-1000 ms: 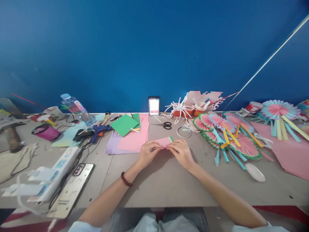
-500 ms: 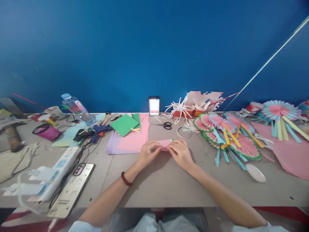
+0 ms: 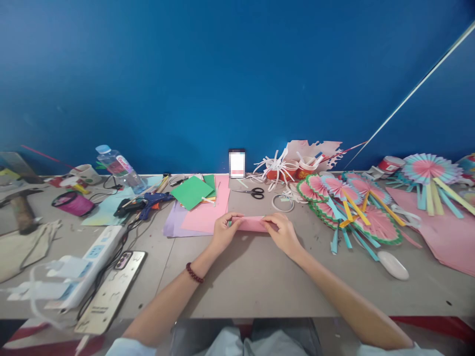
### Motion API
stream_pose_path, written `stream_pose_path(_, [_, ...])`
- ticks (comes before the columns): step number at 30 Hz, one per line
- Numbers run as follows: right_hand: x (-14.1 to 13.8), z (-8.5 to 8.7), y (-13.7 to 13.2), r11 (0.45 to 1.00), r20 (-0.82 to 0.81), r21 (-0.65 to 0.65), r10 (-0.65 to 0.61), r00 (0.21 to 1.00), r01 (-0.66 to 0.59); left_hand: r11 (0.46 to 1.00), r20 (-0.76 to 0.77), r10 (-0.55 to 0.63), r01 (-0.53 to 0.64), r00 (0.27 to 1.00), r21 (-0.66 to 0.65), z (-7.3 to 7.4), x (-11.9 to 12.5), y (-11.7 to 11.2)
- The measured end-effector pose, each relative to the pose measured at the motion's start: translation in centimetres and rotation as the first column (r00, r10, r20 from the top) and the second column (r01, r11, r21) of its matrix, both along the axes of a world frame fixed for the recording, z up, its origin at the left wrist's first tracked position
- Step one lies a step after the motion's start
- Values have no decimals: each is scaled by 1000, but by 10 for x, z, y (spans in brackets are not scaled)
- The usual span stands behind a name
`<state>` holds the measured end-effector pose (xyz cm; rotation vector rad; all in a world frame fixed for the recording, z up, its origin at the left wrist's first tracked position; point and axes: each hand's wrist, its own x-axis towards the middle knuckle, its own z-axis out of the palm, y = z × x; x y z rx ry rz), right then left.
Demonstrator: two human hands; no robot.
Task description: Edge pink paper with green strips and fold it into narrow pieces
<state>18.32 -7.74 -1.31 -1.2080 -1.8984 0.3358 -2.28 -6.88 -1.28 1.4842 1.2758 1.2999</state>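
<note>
A folded strip of pink paper (image 3: 253, 224) is stretched level between my two hands, just above the table. My left hand (image 3: 224, 232) pinches its left end, thumb in front and fingers behind. At the other end my right hand (image 3: 282, 235) pinches it in the same way. Black-handled scissors (image 3: 255, 192) lie just beyond the paper. To the left, behind my left hand, are pink sheets (image 3: 202, 220) over a purple sheet (image 3: 172, 223), with green paper squares (image 3: 192, 192) on top.
Pleated paper fans (image 3: 376, 225) are heaped at the right, near a white oval object (image 3: 393, 265). A tape ring (image 3: 282, 202) lies beyond my right hand. On the left are a power strip (image 3: 98, 254), a phone (image 3: 111, 291), a glue gun (image 3: 148, 202) and a water bottle (image 3: 120, 168).
My hands have moved apart along the pink paper, from near its middle to its ends. More of its pink front shows between them, and the green edge has gone from sight.
</note>
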Motion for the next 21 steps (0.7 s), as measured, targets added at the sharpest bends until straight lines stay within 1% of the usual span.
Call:
stream_pose_path(5, [0,1,0,1000,-20,-18,-9,1000,9,1000,-15,-10,9,1000,-5,1,1,-1])
stream_pose_path(11, [-1,1,0,999,-16,27,-26,1000,26,1000,-13,-21,21,1000,-3,2,1,-2])
stream_pose_path(13, [-1,1,0,999,-15,21,-30,999,30,1000,-9,-23,23,1000,4,2,1,-1])
stream_pose_path(16, [1,2,1,999,-49,-35,-12,999,10,1000,2,-11,11,1000,14,2,0,-1])
stream_pose_path(21, [8,1,7,979,-178,-203,-8,984,-29,999,21,37,-37,999,-2,2,-4,3])
